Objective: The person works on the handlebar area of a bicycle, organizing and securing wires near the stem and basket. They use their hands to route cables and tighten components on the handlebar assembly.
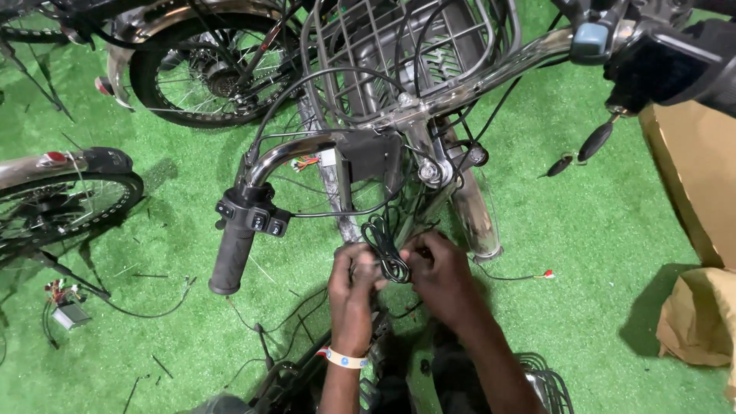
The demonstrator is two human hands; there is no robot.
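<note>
Left hand [354,276]: we hold it near centre, back facing up, fingers curled inward toward the right hand.
Right hand [437,268]: just right of the left, knuckles up, fingers bent and pinched closed.
Spacing: our fingertips meet between the two hands.
Left forearm: rises almost straight from the near edge, a pale band at the wrist.
Right forearm: slants in from the near right.

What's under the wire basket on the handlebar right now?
Below the wire basket sit the chrome handlebar, a black box and cables running down to the coiled bundle that the left hand and right hand hold. The hands hide the cable ends.
</note>
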